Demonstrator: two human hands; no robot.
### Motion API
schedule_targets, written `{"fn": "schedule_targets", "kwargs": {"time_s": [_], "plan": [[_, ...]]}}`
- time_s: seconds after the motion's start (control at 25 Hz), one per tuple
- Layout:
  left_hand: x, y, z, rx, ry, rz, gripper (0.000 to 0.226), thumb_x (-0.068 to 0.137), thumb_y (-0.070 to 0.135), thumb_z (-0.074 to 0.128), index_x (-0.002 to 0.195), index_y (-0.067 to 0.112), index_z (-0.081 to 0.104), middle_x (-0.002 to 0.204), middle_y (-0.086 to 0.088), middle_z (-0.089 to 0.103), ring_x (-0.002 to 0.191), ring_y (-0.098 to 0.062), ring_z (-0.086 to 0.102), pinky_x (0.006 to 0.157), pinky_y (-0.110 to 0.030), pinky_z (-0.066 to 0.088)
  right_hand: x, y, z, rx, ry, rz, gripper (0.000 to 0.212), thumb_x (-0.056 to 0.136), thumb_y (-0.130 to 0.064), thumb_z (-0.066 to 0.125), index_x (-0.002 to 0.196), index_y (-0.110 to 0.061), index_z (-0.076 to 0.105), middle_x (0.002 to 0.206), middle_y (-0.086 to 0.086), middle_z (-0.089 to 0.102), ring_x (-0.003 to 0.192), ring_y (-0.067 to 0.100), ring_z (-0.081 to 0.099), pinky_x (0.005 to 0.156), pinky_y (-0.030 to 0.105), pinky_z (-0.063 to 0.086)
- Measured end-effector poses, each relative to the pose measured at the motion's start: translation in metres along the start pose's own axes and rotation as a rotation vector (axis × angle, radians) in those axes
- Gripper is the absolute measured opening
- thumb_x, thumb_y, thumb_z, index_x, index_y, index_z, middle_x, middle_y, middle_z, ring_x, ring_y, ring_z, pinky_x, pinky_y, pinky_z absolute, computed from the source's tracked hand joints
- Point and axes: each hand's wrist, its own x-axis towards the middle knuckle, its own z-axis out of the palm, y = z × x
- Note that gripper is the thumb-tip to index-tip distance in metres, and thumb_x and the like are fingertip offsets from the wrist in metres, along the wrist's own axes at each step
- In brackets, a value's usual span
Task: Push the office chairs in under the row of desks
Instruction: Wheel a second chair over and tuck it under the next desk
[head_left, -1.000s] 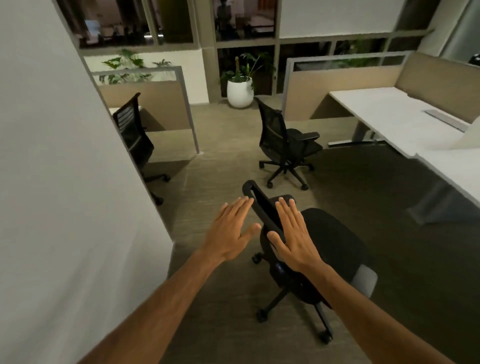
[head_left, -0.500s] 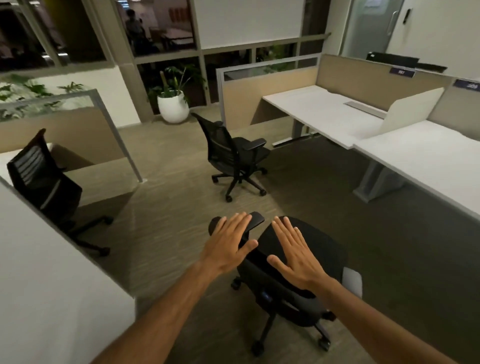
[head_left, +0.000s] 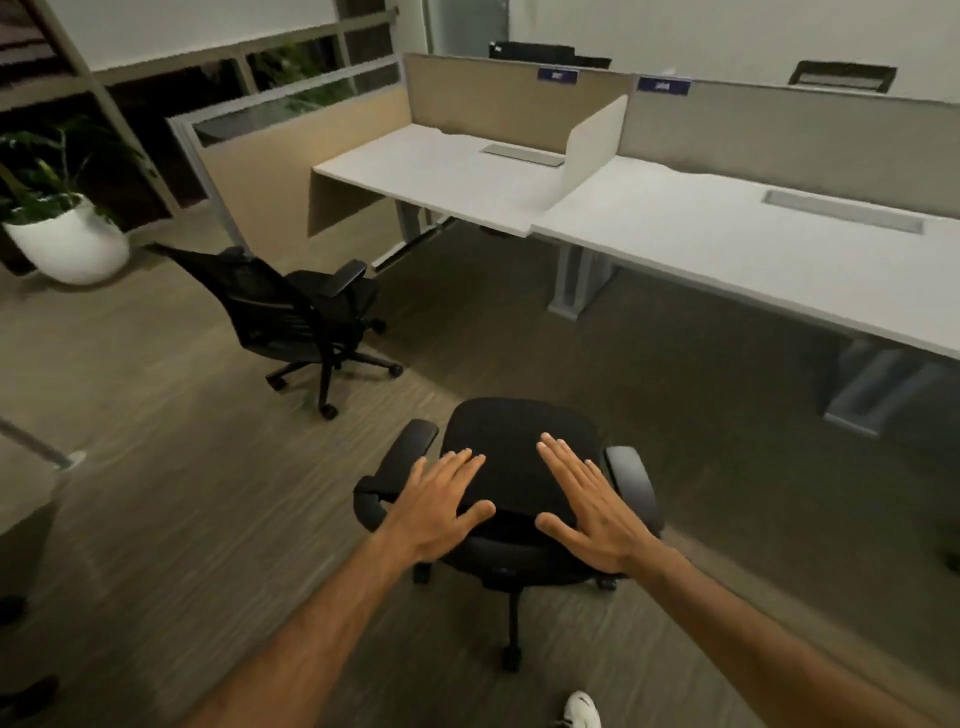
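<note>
Near the bottom centre, the left hand (head_left: 441, 506) and right hand (head_left: 589, 512) lie flat and spread on the backrest of the near chair (head_left: 519, 452), gripping nothing; it stands well apart from the desks (head_left: 701, 228). Push evenly so the casters track straight between the desk legs (head_left: 576, 283). Open floor lies ahead; a second chair (head_left: 296, 312) waits far left

Bare forearms, no sleeves, white shoe (head_left: 582, 709) at bottom edge
</note>
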Motion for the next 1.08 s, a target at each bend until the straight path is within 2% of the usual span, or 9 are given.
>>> {"fn": "schedule_targets", "kwargs": {"time_s": [0.16, 0.28, 0.4, 0.48, 0.6, 0.76, 1.08], "plan": [[-0.012, -0.034, 0.012, 0.068, -0.11, 0.125, 0.085, 0.095, 0.078, 0.024, 0.163, 0.031, 0.005, 0.171, 0.002, 0.01, 0.157, -0.017, 0.004, 0.126, -0.054, 0.0, -0.021, -0.014, 0.028, -0.107, -0.025, 0.124, 0.085, 0.097, -0.076, 0.037, 0.159, -0.045, -0.011, 0.168, -0.022, -0.017, 0.154, 0.004, -0.015, 0.125, 0.046, 0.001], [-0.016, -0.05, 0.018, 0.096, -0.09, 0.216, 0.091, 0.089, 0.086, 0.017, 0.162, 0.035, -0.001, 0.171, 0.002, 0.012, 0.157, -0.019, 0.006, 0.125, -0.057, 0.001, -0.023, -0.022, 0.041, -0.3, -0.093, 0.191, 0.083, 0.094, -0.082, 0.026, 0.159, -0.045, -0.01, 0.169, -0.018, -0.016, 0.155, 0.006, -0.017, 0.127, 0.051, 0.002], [-0.021, -0.055, 0.019, 0.123, -0.116, 0.265, 0.091, 0.086, 0.09, 0.018, 0.161, 0.04, 0.003, 0.17, 0.002, 0.018, 0.156, -0.023, 0.014, 0.123, -0.06, 0.005, -0.026, -0.035, 0.05, -0.419, -0.183, 0.263, 0.087, 0.089, -0.089, 0.016, 0.16, -0.044, -0.005, 0.172, -0.01, -0.002, 0.158, 0.018, 0.003, 0.126, 0.055, 0.01], [-0.018, -0.059, 0.015, 0.146, -0.114, 0.306, 0.093, 0.084, 0.093, 0.02, 0.16, 0.041, 0.006, 0.167, 0.001, 0.025, 0.152, -0.023, 0.023, 0.122, -0.06, 0.012, -0.026, -0.042, 0.053, -0.46, -0.186, 0.295, 0.092, 0.085, -0.092, 0.014, 0.161, -0.043, -0.001, 0.171, -0.005, 0.013, 0.155, 0.022, 0.02, 0.123, 0.054, 0.017], [-0.014, -0.07, 0.014, 0.136, -0.094, 0.333, 0.094, 0.082, 0.094, 0.022, 0.16, 0.042, 0.011, 0.161, 0.001, 0.036, 0.146, -0.021, 0.033, 0.119, -0.057, 0.023, -0.019, -0.049, 0.058, -0.502, -0.169, 0.31, 0.095, 0.084, -0.094, 0.014, 0.162, -0.04, 0.005, 0.165, 0.0, 0.031, 0.148, 0.024, 0.033, 0.116, 0.051, 0.029], [-0.008, -0.087, 0.012, 0.159, -0.102, 0.369, 0.094, 0.082, 0.095, 0.022, 0.159, 0.042, 0.015, 0.159, 0.001, 0.04, 0.144, -0.021, 0.038, 0.117, -0.056, 0.027, -0.013, -0.058, 0.075, -0.529, -0.135, 0.336, 0.096, 0.085, -0.093, 0.013, 0.162, -0.035, 0.011, 0.16, 0.002, 0.04, 0.142, 0.026, 0.041, 0.11, 0.049, 0.036], [0.009, -0.095, 0.005, 0.165, -0.103, 0.405, 0.095, 0.082, 0.096, 0.022, 0.159, 0.041, 0.017, 0.158, 0.0, 0.041, 0.143, -0.022, 0.039, 0.117, -0.055, 0.028, 0.0, -0.055, 0.077, -0.512, -0.059, 0.382, 0.1, 0.082, -0.096, 0.016, 0.159, -0.032, 0.027, 0.154, 0.0, 0.048, 0.136, 0.024, 0.048, 0.108, 0.047, 0.041]]}}
